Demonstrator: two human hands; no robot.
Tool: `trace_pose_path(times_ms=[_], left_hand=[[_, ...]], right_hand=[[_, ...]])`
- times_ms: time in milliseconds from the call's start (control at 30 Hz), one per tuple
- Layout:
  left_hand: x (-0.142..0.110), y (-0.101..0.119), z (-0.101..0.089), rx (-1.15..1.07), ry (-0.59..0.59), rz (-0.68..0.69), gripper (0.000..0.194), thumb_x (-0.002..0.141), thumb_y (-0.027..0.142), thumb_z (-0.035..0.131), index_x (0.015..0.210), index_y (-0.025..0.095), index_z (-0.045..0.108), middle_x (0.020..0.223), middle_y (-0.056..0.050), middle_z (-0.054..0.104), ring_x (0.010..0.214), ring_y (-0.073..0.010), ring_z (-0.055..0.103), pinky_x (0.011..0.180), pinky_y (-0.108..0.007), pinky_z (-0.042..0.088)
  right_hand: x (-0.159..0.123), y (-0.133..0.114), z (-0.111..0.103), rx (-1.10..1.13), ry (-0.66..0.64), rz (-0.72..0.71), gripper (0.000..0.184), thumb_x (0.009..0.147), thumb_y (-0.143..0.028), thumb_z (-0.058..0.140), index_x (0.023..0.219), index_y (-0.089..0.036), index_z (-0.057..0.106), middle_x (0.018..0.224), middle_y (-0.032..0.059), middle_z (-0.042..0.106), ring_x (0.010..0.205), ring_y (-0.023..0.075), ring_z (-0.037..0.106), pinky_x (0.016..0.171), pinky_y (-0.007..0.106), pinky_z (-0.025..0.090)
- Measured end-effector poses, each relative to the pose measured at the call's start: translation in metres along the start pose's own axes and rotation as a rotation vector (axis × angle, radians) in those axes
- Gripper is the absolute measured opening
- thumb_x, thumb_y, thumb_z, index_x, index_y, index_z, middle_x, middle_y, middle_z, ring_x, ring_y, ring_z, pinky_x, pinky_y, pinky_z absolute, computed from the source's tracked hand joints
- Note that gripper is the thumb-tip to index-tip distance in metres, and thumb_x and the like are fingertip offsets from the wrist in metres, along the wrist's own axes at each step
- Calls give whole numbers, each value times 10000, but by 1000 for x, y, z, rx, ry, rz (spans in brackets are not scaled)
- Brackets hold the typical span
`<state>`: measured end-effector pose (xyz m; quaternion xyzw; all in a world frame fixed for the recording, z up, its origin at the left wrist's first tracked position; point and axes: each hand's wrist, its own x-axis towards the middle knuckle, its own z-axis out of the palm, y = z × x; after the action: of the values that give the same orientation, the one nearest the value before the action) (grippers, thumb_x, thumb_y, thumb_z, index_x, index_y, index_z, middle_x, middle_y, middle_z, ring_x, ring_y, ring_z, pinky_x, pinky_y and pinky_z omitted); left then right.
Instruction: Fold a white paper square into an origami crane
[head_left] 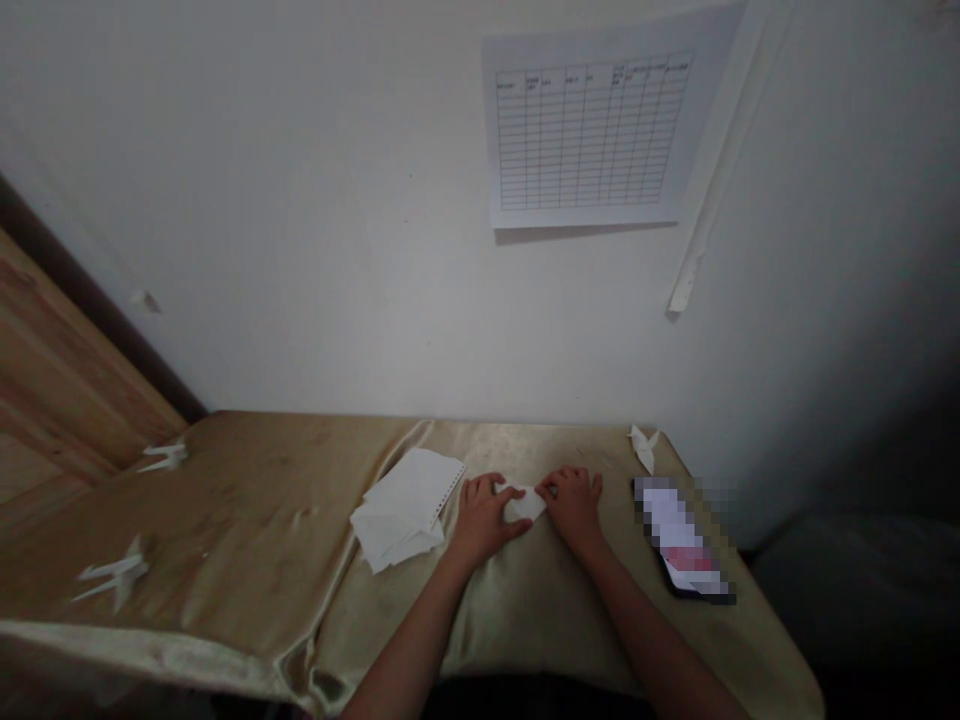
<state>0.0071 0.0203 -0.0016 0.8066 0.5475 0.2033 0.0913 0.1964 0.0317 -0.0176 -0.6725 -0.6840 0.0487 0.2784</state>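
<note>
The loose pile of white sheets point(411, 495) lies on a desk point(225, 520) covered in shiny gold cloth, and just to the right of the pile is a small piece of white paper point(524, 504), flat on the cloth between two bare hands. The left hand point(486, 515), nearest the pile, has its grip partly open, thumb and index finger parted with their tips on the small paper's left part. The right hand point(574, 505), farther right of the pile, has its grip nearly closed, thumb and index finger drawn together at the small paper's right edge; its other fingers are bent. Well to the right of the pile lies a phone point(675, 535), its screen blurred into blocks, with a folded paper figure point(644, 450) just behind it. Well to the left of the pile are two more folded figures, a rear one point(169, 456) and a front one point(120, 574). A printed table sheet point(589, 140) hangs on the wall point(322, 220), above and to the right of the pile.
</note>
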Motion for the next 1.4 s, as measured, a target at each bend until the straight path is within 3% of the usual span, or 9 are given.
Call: trace_pose_path(times_ms=[333,533,900,1200,1400], left_hand=[[-1,4,1,25,31,-6,474,717,526,817,1145,349,717,1385,-62,538,1289,-331,440,1128,-547,285],[0,9,-4,23,2,4,363,791,506,763,1113,343,726,1407,-42,557,1313,-331,429,1130,-565,275],[2,7,-2,29,-25,-41,478,724,530,811,1161,366,710,1439,-20,541,1348,-324,407,1171,-557,219],[1,10,-1,71,-50,-39,521,767,528,776,1267,502,632,1471,2,508,1385,-339,373,1173,-608,176],[1,7,5,91,-52,-48,512,777,582,742,1272,525,624,1530,7,445,1422,-361,332,1182,-620,157]], right_hand=[[1,0,-1,-26,1,19,162,928,-355,580,896,-261,707,1038,76,688,1120,312,518,1082,679,196],[1,-1,0,-64,-13,23,171,938,-353,565,914,-242,692,1064,89,681,1128,309,518,1080,650,219],[2,-11,-4,-163,-83,73,206,964,-366,527,977,-221,673,1126,96,666,1168,297,500,1103,619,204],[0,-11,0,-197,-37,53,172,959,-364,556,998,-224,648,1103,90,651,1140,302,506,1081,627,223],[-1,-6,3,-171,-5,19,153,957,-352,557,990,-238,654,1093,83,639,1120,288,512,1081,591,233]])
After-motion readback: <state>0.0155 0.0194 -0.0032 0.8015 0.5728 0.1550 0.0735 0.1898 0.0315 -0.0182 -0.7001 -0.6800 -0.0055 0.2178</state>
